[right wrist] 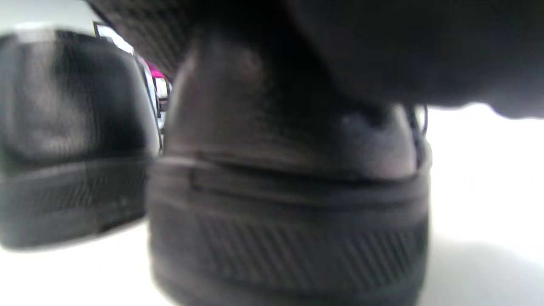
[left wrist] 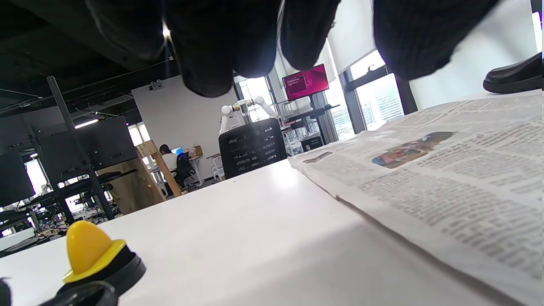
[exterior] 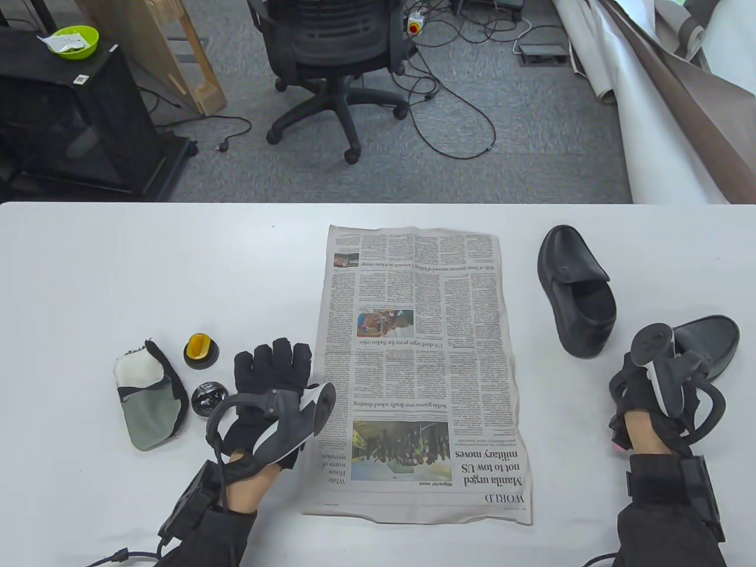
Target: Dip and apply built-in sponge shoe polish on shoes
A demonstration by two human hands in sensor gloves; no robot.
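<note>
Newspaper (exterior: 419,372), one printed sheet spread flat, lies mid-tabletop (exterior: 118,266) and serves as the landmark. Just off its left edge the left hand (exterior: 269,384) rests flat, fingers straight, its grip released and holding nothing. Farther left of the paper sit the round black polish tin with its yellow-handled built-in sponge applicator (exterior: 201,351), a small glossy black lid (exterior: 209,398) just beside it, and a grey-and-white polishing mitt (exterior: 147,396) beyond those. To the paper's right stands one black leather slip-on shoe (exterior: 576,289); nearer the person on that same side, the right hand (exterior: 641,396) is at the heel of the second black shoe (exterior: 711,342). The right wrist view shows that heel very close under the glove, but whether the grip is clenched on it or merely touching cannot be told. Judging by the layout, the shoe is likely bound for the paper, and no polish has been applied yet. Risks from here: a loose hold at the heel could let the shoe tip or drop; sliding it could ruck the unweighted paper; and polishing off the paper would stain the white surface.
</note>
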